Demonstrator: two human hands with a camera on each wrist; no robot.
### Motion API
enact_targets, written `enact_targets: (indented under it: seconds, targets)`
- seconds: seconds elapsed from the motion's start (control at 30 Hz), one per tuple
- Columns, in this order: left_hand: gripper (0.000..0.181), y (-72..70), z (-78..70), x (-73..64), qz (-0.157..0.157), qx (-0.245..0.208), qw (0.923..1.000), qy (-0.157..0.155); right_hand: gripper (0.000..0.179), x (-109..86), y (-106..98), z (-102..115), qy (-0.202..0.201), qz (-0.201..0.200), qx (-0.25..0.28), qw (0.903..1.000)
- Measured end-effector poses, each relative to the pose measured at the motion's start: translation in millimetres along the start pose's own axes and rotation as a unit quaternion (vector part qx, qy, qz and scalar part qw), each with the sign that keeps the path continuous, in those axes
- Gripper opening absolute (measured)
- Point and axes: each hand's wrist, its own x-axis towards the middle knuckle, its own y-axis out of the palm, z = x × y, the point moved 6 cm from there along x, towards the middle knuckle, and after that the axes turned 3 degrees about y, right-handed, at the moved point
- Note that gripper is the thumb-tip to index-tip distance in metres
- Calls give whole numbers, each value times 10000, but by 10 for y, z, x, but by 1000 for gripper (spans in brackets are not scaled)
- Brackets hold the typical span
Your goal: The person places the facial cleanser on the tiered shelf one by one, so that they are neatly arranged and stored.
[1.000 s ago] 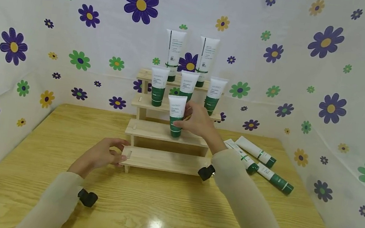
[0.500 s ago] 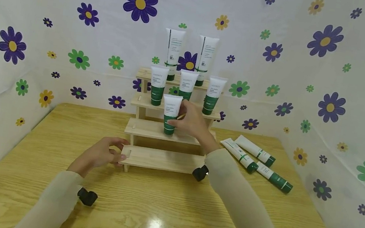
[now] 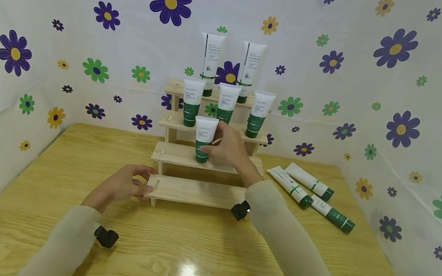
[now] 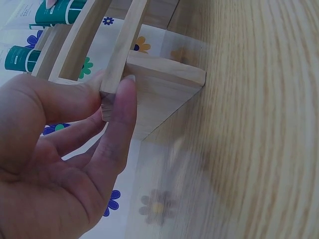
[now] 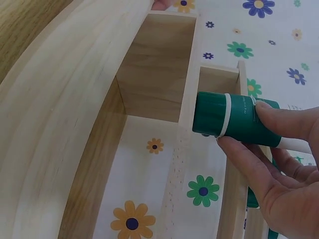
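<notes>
A wooden tiered stand [image 3: 205,194] with several steps stands on the table. My left hand [image 3: 126,185] pinches the left end of its lowest step between thumb and fingers, as the left wrist view also shows. My right hand [image 3: 228,148] holds a white cosmetic tube [image 3: 204,138] with a green cap end, thumb in front and fingers behind. The tube is upright, cap down, on the second step from the bottom, left of its middle. In the right wrist view its green cap [image 5: 212,114] meets the step's surface.
Three similar tubes [image 3: 192,101] stand on the step above, and two taller tubes [image 3: 251,69] on the top step. Three more tubes [image 3: 291,187] lie on the wooden table [image 3: 138,253] right of the stand. A flowered cloth [image 3: 126,32] hangs behind and at both sides.
My right hand has moved the tube leftward along the second step from the bottom, and slightly down onto it. The left hand has stayed at the stand's lowest step.
</notes>
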Motion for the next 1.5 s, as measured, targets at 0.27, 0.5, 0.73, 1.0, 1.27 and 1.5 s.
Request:
enact_targets:
  seconds: [0.27, 0.5, 0.73, 1.0, 1.27, 1.5]
  targets:
    - [56, 5, -25, -25, 13, -42, 9999, 122, 59, -12, 9, 21, -15, 96, -38, 9999]
    - [56, 5, -47, -40, 26, -43, 9998, 194, 59, -23, 9, 16, 21, 147, -71, 9999]
    - [56, 13, -47, -33, 9, -32, 9999, 146, 49, -72, -31, -44, 250, 301, -139, 9991]
    - [57, 11, -68, -40, -10, 59, 9999, 117, 31, -258, -313, -179, 68, 554, -222, 9982]
    - [57, 5, -61, -45, -20, 54, 9999, 121, 29, -579, -770, -530, 484, 1028, -285, 9931]
    - [57, 15, -45, -40, -33, 36, 9999, 104, 36, -819, -1185, -913, 918, 1098, -575, 9880]
